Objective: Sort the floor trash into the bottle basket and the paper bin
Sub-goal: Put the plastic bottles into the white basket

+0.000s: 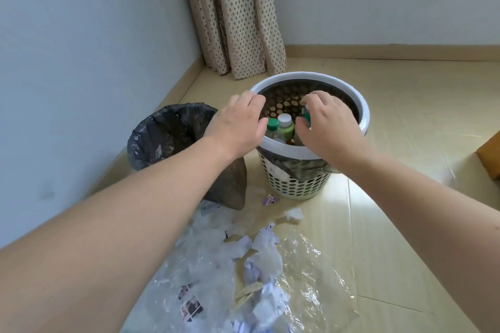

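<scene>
Head view: the right hand (328,123) pinches a green bottle (306,116) over the bottle basket (362,113), apparently to drop it in. The left hand (238,123), grip relaxed and empty, hovers at the basket's left rim.

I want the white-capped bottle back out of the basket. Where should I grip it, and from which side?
Probably by the neck just under its white cap, coming straight down from above. The white-capped bottle stands upright in the basket, with the green-capped bottle close beside it, so only its top is exposed.
</scene>
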`<control>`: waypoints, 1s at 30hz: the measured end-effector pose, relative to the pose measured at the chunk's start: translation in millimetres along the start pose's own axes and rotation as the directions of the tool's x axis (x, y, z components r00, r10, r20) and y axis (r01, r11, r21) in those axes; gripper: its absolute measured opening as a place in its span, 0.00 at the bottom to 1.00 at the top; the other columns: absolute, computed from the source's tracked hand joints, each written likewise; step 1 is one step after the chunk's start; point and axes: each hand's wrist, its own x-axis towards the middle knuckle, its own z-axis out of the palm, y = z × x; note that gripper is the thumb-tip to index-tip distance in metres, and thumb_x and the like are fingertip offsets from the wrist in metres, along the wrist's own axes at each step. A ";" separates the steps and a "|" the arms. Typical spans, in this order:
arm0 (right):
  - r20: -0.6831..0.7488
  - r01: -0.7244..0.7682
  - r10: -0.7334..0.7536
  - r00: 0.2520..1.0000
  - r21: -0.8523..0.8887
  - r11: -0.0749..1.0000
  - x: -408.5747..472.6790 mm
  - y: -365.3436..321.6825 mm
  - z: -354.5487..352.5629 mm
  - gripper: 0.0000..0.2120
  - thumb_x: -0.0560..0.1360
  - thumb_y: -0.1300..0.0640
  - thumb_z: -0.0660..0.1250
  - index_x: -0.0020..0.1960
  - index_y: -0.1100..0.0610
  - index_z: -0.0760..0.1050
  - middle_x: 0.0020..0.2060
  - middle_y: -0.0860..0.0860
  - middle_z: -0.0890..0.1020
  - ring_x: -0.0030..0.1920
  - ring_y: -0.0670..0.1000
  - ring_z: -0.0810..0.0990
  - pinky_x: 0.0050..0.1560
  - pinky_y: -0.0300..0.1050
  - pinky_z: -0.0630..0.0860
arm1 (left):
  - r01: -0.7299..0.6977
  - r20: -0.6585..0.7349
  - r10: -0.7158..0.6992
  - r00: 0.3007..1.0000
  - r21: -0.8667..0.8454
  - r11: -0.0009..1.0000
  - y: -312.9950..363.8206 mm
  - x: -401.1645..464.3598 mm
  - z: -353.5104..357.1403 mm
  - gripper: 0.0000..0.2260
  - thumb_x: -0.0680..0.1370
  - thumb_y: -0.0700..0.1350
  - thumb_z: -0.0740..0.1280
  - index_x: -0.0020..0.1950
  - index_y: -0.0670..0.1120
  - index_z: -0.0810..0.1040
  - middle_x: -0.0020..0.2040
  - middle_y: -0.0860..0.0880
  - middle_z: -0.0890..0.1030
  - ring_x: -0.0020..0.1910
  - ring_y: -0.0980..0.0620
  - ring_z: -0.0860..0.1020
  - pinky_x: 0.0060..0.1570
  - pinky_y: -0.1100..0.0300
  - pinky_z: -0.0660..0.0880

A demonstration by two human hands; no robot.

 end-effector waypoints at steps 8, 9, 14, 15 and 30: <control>-0.060 0.322 -0.323 0.944 -0.036 0.946 -108.3 -60.3 -3.3 0.20 0.72 0.58 0.65 0.63 0.59 0.72 0.63 0.57 0.72 0.64 0.59 0.69 0.67 0.54 0.64 | 0.041 0.021 -0.039 0.999 -0.074 0.996 -20.7 -133.3 -8.0 0.21 0.79 0.47 0.62 0.70 0.42 0.69 0.66 0.44 0.72 0.61 0.42 0.71 0.63 0.48 0.70; -0.036 0.377 -0.379 0.925 -0.041 0.925 -119.9 -68.5 -0.2 0.20 0.72 0.58 0.65 0.63 0.59 0.72 0.62 0.57 0.73 0.62 0.59 0.70 0.67 0.54 0.64 | 0.066 0.059 -0.060 0.996 -0.092 0.994 -23.7 -150.1 -5.0 0.21 0.79 0.47 0.62 0.71 0.42 0.69 0.67 0.44 0.71 0.61 0.43 0.71 0.63 0.48 0.70; 0.139 0.624 -0.622 0.771 0.032 0.781 -179.8 -102.0 29.6 0.18 0.70 0.57 0.64 0.59 0.58 0.74 0.55 0.56 0.76 0.55 0.58 0.74 0.60 0.53 0.70 | 0.449 0.171 -0.417 0.893 -0.418 0.790 -18.3 -227.9 4.1 0.23 0.78 0.43 0.63 0.72 0.46 0.64 0.66 0.46 0.69 0.56 0.46 0.74 0.58 0.52 0.73; 0.191 0.656 -0.655 0.731 0.069 0.752 -192.6 -106.3 35.8 0.17 0.70 0.57 0.64 0.58 0.58 0.75 0.55 0.56 0.76 0.54 0.57 0.74 0.58 0.52 0.70 | 0.531 0.218 -0.490 0.844 -0.466 0.708 -14.7 -242.5 2.2 0.22 0.77 0.42 0.63 0.71 0.47 0.64 0.63 0.46 0.69 0.53 0.47 0.74 0.54 0.53 0.74; 0.807 0.750 -0.576 0.129 0.300 0.589 -308.3 -134.0 101.4 0.38 0.73 0.38 0.65 0.73 0.56 0.55 0.65 0.56 0.66 0.61 0.59 0.69 0.64 0.54 0.67 | 0.693 0.944 -0.096 0.317 -0.162 0.702 -16.5 -351.5 26.2 0.23 0.74 0.31 0.54 0.54 0.50 0.84 0.51 0.51 0.81 0.50 0.49 0.79 0.46 0.60 0.74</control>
